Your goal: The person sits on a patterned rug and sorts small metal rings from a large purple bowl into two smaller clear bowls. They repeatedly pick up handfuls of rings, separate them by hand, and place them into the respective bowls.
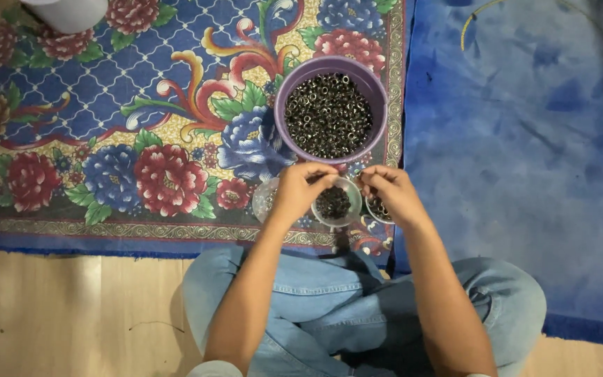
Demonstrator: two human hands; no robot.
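Both hands hovered just below the purple bowl [331, 106] of small metal rings: the left hand [300, 188] pinched closed over the middle clear cup [336, 202], the right hand [390, 190] curled shut, contents hidden. Bare floral rug [106, 139] lay open to the bowl's left.

A floral rug [106, 139] in blue, red and yellow lies on the wooden floor [71, 307], a mottled blue cloth [525, 153] beside it, a white container [71, 12] at its far corner.

Shiny metal rings [328, 115], purple plastic bowl [294, 75], woven rug [106, 105]
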